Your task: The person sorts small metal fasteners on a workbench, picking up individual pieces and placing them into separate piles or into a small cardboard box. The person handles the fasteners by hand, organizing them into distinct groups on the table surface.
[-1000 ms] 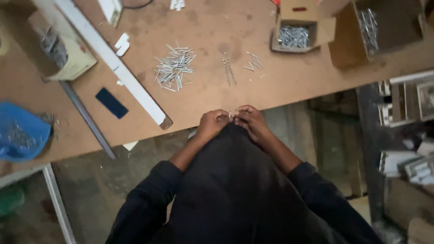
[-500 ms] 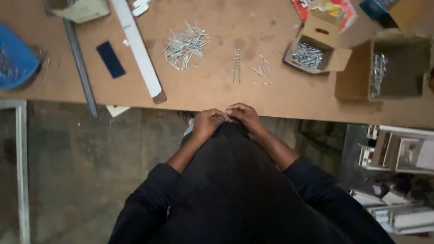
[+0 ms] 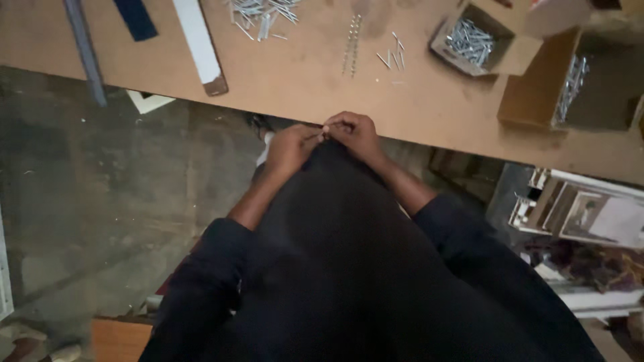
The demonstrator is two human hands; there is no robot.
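Note:
My left hand [image 3: 290, 149] and my right hand [image 3: 353, 133] meet fingertip to fingertip just at the near edge of the brown worktable [image 3: 302, 80], above my dark garment. Both pinch a tiny pale piece [image 3: 327, 128] between them; it is too small to tell what it is. On the table beyond the hands lie a short row of nails [image 3: 352, 44] and a few loose nails [image 3: 392, 57].
A pile of nails [image 3: 263, 9] lies at the table's far side, with a white strip [image 3: 199, 41], a grey metal bar [image 3: 84, 48] and a dark blue flat piece [image 3: 136, 17] to its left. An open small box of nails [image 3: 469, 37] and a larger cardboard box [image 3: 537, 94] stand right. White frames [image 3: 583, 213] are stacked below on the right.
The view has tilted down, so the table has slid toward the top and more floor shows. Both hands stay joined at the table edge.

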